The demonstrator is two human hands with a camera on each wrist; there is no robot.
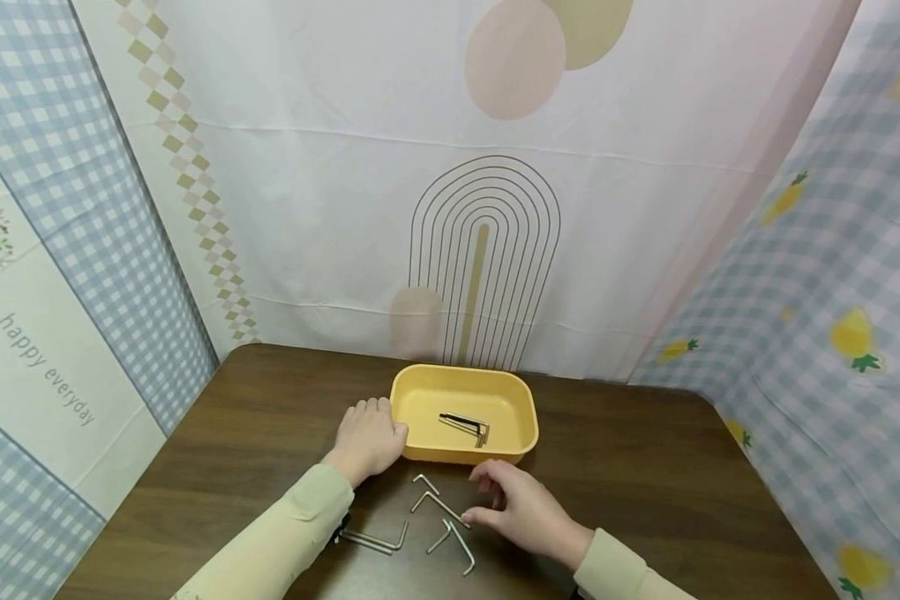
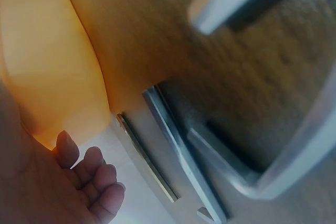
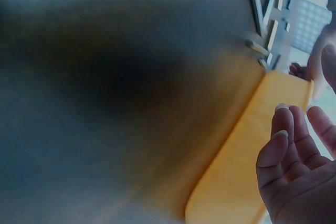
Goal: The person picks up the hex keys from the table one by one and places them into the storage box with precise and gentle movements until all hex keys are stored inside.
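Note:
My left hand holds the left end of a yellow tray, its thumb at the near corner and its fingers along the outer side. In the left wrist view those fingers are bent beside the tray wall. Several hex keys, one of them black, lie inside the tray. My right hand hovers just in front of the tray with thumb and fingers apart and nothing between them. Close to its thumb is the end of a long brass-toned hex key on the table.
More L-shaped hex keys lie on the brown table, including a silver one nearer me and a pair beside my left forearm. A patterned curtain hangs behind the table, with checked cloth at the right.

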